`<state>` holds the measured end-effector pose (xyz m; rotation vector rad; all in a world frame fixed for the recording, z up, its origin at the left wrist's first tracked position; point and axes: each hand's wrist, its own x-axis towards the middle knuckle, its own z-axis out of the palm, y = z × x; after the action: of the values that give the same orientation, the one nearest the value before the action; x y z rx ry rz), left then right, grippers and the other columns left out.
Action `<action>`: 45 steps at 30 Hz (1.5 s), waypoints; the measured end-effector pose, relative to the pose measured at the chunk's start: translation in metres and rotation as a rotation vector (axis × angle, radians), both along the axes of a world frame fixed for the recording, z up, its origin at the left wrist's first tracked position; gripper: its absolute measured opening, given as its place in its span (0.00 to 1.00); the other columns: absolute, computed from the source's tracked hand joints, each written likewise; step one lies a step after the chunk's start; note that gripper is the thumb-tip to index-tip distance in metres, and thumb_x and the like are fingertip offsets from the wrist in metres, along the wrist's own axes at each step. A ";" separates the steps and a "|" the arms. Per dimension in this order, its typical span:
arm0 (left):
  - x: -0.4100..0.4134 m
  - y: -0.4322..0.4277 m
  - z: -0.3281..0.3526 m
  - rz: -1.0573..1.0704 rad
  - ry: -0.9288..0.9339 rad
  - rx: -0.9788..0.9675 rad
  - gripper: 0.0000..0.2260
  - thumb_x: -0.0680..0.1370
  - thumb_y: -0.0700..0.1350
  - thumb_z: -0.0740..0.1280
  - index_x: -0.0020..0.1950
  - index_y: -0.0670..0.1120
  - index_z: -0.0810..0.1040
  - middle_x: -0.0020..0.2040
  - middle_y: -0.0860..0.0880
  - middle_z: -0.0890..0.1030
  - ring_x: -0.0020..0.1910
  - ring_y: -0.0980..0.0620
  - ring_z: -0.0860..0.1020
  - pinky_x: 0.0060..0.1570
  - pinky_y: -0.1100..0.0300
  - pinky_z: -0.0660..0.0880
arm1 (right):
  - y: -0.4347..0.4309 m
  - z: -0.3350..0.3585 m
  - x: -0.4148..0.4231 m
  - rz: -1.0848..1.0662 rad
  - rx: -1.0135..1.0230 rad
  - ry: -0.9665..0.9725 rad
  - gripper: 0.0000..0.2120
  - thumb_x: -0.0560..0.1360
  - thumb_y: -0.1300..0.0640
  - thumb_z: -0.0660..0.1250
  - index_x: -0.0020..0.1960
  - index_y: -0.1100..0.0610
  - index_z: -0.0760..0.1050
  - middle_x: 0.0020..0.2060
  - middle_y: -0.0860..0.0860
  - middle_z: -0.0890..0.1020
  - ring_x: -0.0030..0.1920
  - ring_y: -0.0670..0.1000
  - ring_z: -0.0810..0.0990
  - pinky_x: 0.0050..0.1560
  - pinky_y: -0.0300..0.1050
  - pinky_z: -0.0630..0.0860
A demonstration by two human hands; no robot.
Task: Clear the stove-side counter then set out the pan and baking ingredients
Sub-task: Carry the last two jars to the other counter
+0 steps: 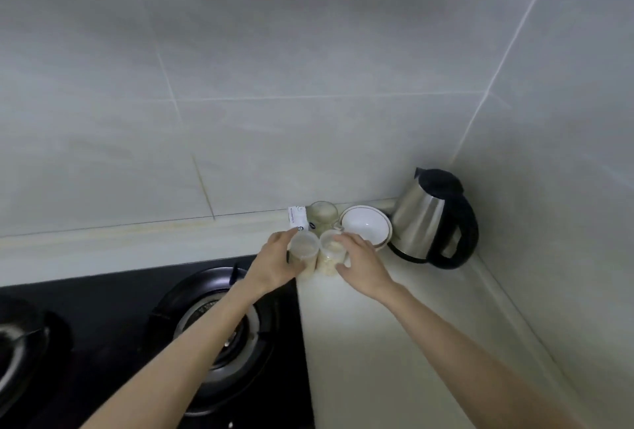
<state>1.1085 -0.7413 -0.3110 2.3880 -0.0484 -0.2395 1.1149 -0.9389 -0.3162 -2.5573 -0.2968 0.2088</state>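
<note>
Two translucent plastic containers with pale contents stand side by side on the cream counter (377,343), right of the black stove (103,325). My left hand (274,262) grips the left container (303,248). My right hand (360,262) grips the right container (331,250). Behind them stand a glass jar (321,214) and a small white box (297,218) against the wall. A white bowl (365,224) sits to the right of the jar.
A steel electric kettle (434,219) with a black handle fills the back right corner. The stove has a burner (219,332) under my left forearm and another (17,343) at the far left. Tiled walls close the back and right.
</note>
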 end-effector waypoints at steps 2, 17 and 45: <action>0.015 -0.011 -0.008 0.017 0.053 0.007 0.36 0.71 0.43 0.71 0.76 0.50 0.60 0.73 0.47 0.64 0.71 0.48 0.65 0.67 0.59 0.63 | -0.005 -0.011 0.020 0.059 -0.027 0.008 0.27 0.74 0.61 0.65 0.71 0.51 0.65 0.69 0.49 0.66 0.68 0.56 0.64 0.66 0.46 0.65; 0.020 -0.035 -0.029 0.300 0.013 -0.066 0.32 0.64 0.41 0.75 0.66 0.55 0.70 0.61 0.52 0.74 0.58 0.51 0.75 0.51 0.64 0.66 | -0.003 -0.036 0.062 0.233 -0.172 -0.052 0.28 0.71 0.55 0.69 0.69 0.51 0.65 0.66 0.50 0.69 0.61 0.58 0.67 0.61 0.46 0.67; -0.376 0.158 0.124 0.898 -0.460 0.021 0.35 0.58 0.55 0.78 0.64 0.56 0.73 0.56 0.59 0.78 0.53 0.56 0.77 0.53 0.55 0.77 | 0.219 0.138 -0.218 0.795 0.106 -0.317 0.32 0.70 0.52 0.69 0.73 0.50 0.64 0.66 0.48 0.71 0.64 0.56 0.66 0.63 0.43 0.64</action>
<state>0.7322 -0.5832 -0.1871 2.1928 0.7891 0.7235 0.8971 -0.7199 -0.1779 -2.2289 -1.3961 0.0681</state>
